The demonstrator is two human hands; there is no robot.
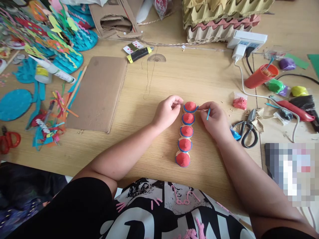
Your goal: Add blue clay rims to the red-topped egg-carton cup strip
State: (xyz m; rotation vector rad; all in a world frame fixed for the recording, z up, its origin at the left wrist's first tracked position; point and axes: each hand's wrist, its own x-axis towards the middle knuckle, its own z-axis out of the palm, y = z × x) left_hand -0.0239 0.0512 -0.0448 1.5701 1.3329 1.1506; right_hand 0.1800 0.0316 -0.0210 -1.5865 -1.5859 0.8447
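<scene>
A row of several bumpy cups (186,131), like a strip of egg carton, runs away from me on the table. Each cup has a red clay-like dome with a blue band round its base. At the far cup (190,106), the blue band's loose end sticks out to the right, close to my right fingertips. My right hand (215,120) is closed, with a thin light-blue stick (208,114) between its fingers. On the other side, my left hand (169,111) has curled fingers beside that cup's left edge; what they pinch, if anything, is hidden.
Scissors (248,128) lie right of my right hand, by a red clay packet (240,100). An orange cup (261,76) and a power strip (247,40) stand behind. Left are a cardboard sheet (96,93), glue bottle (53,69) and blue paper crafts. Egg trays (224,21) are stacked at the back.
</scene>
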